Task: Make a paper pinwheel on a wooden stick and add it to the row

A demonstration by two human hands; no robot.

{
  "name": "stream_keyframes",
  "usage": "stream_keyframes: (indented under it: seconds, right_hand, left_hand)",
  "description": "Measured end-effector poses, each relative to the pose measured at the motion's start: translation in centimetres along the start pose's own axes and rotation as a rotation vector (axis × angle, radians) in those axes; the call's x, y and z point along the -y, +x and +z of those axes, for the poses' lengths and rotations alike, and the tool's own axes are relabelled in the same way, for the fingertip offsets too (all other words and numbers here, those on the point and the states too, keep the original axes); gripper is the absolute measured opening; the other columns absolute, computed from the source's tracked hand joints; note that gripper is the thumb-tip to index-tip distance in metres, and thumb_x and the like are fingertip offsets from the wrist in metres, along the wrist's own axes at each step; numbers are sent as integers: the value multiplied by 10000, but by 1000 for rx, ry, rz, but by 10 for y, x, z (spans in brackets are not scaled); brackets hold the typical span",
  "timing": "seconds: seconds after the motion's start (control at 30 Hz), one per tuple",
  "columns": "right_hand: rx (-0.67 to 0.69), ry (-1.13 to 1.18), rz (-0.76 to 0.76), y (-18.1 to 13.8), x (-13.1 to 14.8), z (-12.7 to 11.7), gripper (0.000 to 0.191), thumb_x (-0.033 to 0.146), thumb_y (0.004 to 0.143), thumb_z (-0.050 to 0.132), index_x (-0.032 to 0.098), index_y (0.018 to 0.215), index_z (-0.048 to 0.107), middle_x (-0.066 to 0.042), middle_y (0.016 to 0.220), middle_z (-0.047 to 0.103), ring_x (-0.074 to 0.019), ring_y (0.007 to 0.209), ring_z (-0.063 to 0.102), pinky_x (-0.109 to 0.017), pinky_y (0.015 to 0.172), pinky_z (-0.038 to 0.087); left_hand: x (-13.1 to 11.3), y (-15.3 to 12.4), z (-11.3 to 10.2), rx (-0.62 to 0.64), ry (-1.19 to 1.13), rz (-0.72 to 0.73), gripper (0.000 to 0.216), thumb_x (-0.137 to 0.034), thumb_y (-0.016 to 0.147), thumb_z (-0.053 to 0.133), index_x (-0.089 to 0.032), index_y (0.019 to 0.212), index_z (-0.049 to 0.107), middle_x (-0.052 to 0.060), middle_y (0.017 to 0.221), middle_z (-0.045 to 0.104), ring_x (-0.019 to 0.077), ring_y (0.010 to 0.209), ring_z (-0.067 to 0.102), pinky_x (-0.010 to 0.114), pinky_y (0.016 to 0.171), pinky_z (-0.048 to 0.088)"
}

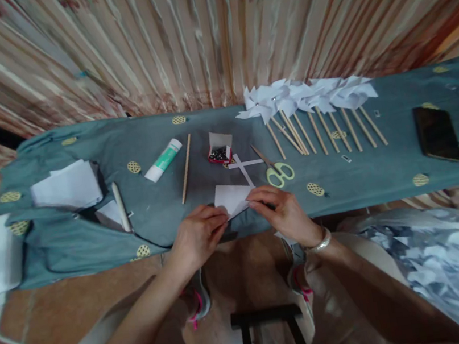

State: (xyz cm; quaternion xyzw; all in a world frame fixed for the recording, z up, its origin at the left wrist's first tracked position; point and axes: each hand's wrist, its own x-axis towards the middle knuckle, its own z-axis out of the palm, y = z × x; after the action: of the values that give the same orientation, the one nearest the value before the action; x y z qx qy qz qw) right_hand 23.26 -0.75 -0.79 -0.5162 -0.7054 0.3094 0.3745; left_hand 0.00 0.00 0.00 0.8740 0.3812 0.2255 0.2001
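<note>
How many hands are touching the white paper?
2. The left hand pinches the white paper at its near left corner. The right hand holds its right edge, just below the scissors. No other hands are in view.

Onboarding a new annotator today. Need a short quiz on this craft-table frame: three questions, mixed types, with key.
1. Multiple choice: what do the left hand and right hand both pinch?
A) glue stick
B) white paper sheet
C) phone
2. True or false: the green-handled scissors lie on the cloth to the right of the small open box.
3. Fill in: the silver bangle sits on the ___ wrist.
Key: 1 B; 2 true; 3 right.
</note>
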Motion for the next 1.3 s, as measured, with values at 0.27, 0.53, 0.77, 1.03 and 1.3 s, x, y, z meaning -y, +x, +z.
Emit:
stream_keyframes:
  seconds: [0.27, 0.53, 0.77, 1.03, 1.3]
  right_hand:
    - [-76, -104, -46, 20, -4, 12, 126, 262, 904, 618, 227, 845, 724, -70, 1083, 698, -222, 1057, 646, -397, 960, 508]
    - [-56, -140, -55, 31, -6, 24, 106, 243, 889, 636, 226, 842, 729, -83, 1130, 688, -242, 1115, 626, -428, 995, 487]
    - [-55, -153, -69, 37, -10, 31, 115, 227, 875, 640, 222, 824, 743, -92, 1129, 682, -246, 1099, 623, -413, 999, 482]
    - [-45, -106, -88, 39, -6, 32, 113, 243, 882, 644, 244, 834, 746, -74, 1131, 686, -239, 1107, 623, -410, 1004, 485]
    - [69, -2, -68, 21, -6, 9, 75, 276, 856, 689, 249, 905, 738, -75, 1185, 670, -233, 1124, 634, -425, 1004, 490]
  left_hand:
    - [-6, -6, -8, 22, 23, -147, 176, -258, 922, 598, -151, 995, 717, 77, 1018, 745, 200, 890, 712, 305, 799, 585]
    - [-10, -8, -3, -122, 147, -3, 409, -187, 927, 561, -99, 1325, 534, 188, 1374, 577, 290, 1281, 543, 447, 1032, 510]
    - [-15, -17, 20, 28, 266, 47, 450, -81, 921, 495, -44, 1369, 484, 212, 1457, 512, 315, 1397, 435, 489, 1099, 455]
    - [-9, -16, 9, -127, 185, -2, 560, -110, 933, 495, -129, 1472, 343, 196, 1428, 517, 282, 1342, 494, 462, 1062, 495]
    - [-8, -16, 5, -180, 27, -62, 509, -71, 926, 507, -165, 1417, 406, 112, 1185, 628, 185, 1050, 648, 299, 856, 577]
